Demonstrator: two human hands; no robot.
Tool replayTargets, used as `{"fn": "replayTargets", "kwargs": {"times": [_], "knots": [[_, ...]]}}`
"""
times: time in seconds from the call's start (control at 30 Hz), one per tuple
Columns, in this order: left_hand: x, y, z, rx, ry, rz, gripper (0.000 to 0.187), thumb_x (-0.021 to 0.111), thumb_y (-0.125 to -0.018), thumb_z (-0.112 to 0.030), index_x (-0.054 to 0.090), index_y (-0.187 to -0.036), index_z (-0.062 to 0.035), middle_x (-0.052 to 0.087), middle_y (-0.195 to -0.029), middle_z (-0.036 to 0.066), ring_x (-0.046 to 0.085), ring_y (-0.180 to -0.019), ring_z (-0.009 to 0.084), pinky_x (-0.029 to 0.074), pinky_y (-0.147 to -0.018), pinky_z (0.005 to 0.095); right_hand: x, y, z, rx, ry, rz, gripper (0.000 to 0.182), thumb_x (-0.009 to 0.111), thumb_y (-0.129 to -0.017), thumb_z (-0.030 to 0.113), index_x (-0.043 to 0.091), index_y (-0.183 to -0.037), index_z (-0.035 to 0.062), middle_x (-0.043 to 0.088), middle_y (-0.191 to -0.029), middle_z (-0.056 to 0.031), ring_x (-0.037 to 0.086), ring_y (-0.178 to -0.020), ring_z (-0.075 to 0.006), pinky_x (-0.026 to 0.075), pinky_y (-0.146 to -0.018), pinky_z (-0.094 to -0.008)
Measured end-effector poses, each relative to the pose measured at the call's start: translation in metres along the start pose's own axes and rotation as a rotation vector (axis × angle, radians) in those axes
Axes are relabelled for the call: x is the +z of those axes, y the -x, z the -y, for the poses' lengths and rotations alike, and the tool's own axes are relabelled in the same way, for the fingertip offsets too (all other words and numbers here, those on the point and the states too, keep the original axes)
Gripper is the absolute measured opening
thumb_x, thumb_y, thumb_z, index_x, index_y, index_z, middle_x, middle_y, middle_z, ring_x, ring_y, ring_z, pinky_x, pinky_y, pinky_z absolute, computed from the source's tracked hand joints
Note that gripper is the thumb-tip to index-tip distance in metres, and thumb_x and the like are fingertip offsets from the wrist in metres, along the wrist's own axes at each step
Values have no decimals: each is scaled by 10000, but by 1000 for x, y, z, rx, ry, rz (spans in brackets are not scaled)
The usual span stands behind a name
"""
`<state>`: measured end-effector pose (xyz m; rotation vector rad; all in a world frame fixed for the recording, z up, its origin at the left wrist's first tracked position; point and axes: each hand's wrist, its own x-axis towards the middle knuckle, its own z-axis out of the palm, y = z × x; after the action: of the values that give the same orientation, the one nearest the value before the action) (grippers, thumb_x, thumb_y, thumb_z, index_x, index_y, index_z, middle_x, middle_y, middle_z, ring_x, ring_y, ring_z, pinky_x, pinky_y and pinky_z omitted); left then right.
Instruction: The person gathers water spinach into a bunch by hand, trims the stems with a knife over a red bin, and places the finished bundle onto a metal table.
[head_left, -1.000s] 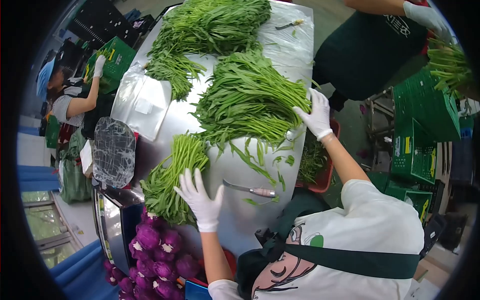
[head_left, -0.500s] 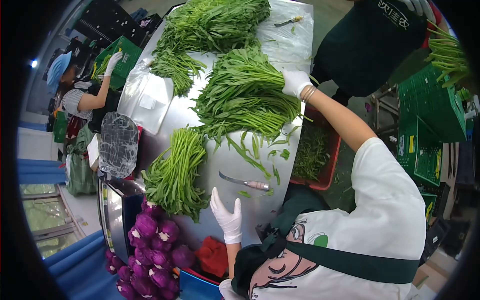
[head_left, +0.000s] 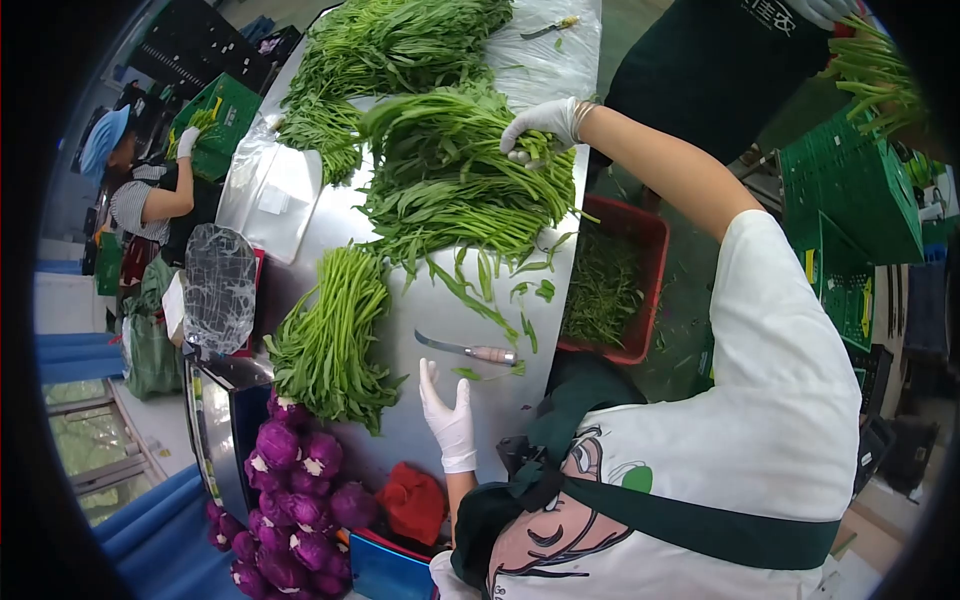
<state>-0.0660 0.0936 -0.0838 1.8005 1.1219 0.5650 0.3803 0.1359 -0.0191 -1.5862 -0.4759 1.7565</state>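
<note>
My right hand [head_left: 542, 132], in a white glove, is closed round some stems of water spinach [head_left: 440, 125] at the right side of a large heap on the metal table [head_left: 440, 290]. The held stems are lifted a little, with their leaves pointing left. My left hand [head_left: 448, 420], also gloved, is held over the near part of the table with its fingers apart and nothing in it. Just beyond its fingertips lies a curved knife [head_left: 466, 347] with a wooden handle. A separate bundle of water spinach [head_left: 335, 335] rests to its left.
Purple cabbages [head_left: 300, 500] are piled at lower left by a red cloth [head_left: 412, 503]. A red crate [head_left: 610, 290] of trimmings stands beside the table. Another knife [head_left: 550, 28] lies on plastic sheeting. One person [head_left: 150, 195] works by a green crate [head_left: 222, 125]; another person [head_left: 690, 80] stands opposite.
My right hand has shifted left and up, closing on stems and raising part of the heap. My left hand stays open near the knife. The whole view has shifted slightly.
</note>
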Motion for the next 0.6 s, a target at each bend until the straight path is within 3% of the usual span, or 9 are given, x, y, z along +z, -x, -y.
{"fn": "replayTargets", "kwargs": {"times": [0.07, 0.1, 0.2, 0.27, 0.4, 0.43, 0.53, 0.57, 0.6], "knots": [[1, 0, 1, -30, 39, 3, 662, 630, -749, -27, 319, -1334, -21, 457, -1244, 186, 455, -1145, 280, 341, -968, 371, 2, 9, 7, -5, 135, -38, 112, 639, -725, 143, 595, -708, 41, 578, -651, -27, 567, -534, -127, 510, -527, -275], [2, 1, 2, -47, 57, 4, 660, 630, -750, -27, 320, -1333, -22, 460, -1241, 183, 456, -1143, 274, 344, -966, 368, 0, 12, 9, -103, 450, -149, 146, 650, -687, 155, 614, -699, 14, 603, -673, -59, 590, -560, -144, 517, -528, -302], [8, -3, 4, -104, 98, 29, 605, 627, -757, -29, 369, -1304, -13, 467, -1234, 172, 476, -1123, 258, 365, -952, 353, -26, -19, -12, -141, 758, -309, 236, 662, -636, 196, 626, -711, -24, 625, -709, -109, 613, -589, -185, 516, -532, -334], [14, -15, 14, -91, 142, 122, 543, 616, -775, -39, 407, -1274, -5, 481, -1221, 164, 496, -1099, 245, 388, -932, 340, -32, -38, -41, -288, 1182, -554, 395, 656, -602, 303, 635, -779, -50, 641, -774, -205, 630, -704, -301, 503, -639, -376], [31, -60, -6, -154, 333, 386, 440, 595, -812, -68, 462, -1224, 7, 510, -1196, 147, 528, -1062, 220, 424, -899, 316, -12, -36, -69, -181, 1215, -695, 623, 685, -611, 434, 591, -994, -47, 610, -990, -231, 609, -870, -326, 482, -747, -379], [38, -76, -18, -105, 327, 472, 431, 587, -828, -93, 456, -1227, 8, 523, -1184, 141, 526, -1075, 210, 429, -899, 310, -10, -30, -66, -142, 1243, -661, 740, 681, -615, 529, 549, -1064, -44, 582, -1058, -235, 596, -902, -330, 477, -766, -374], [84, -131, -43, -96, 420, 607, 432, 574, -841, -105, 447, -1236, 14, 505, -1217, 149, 497, -1122, 214, 389, -947, 305, -21, -21, -53, -214, 1311, -550, 738, 641, -620, 619, 600, -935, -48, 618, -938, -230, 607, -833, -331, 473, -746, -385], [105, -150, -51, -77, 500, 612, 433, 569, -847, -109, 442, -1240, 18, 498, -1229, 153, 486, -1135, 216, 375, -961, 303, -31, -19, -43, -246, 1314, -508, 786, 579, -620, 702, 624, -822, -57, 626, -803, -231, 611, -766, -330, 464, -737, -387], [125, -167, -62, -67, 571, 610, 443, 560, -854, -113, 425, -1250, 31, 489, -1246, 157, 475, -1147, 217, 358, -974, 300, -41, -21, -37, -255, 1173, -575, 792, 562, -648, 694, 613, -880, -62, 623, -852, -231, 607, -810, -328, 461, -761, -376]]}}
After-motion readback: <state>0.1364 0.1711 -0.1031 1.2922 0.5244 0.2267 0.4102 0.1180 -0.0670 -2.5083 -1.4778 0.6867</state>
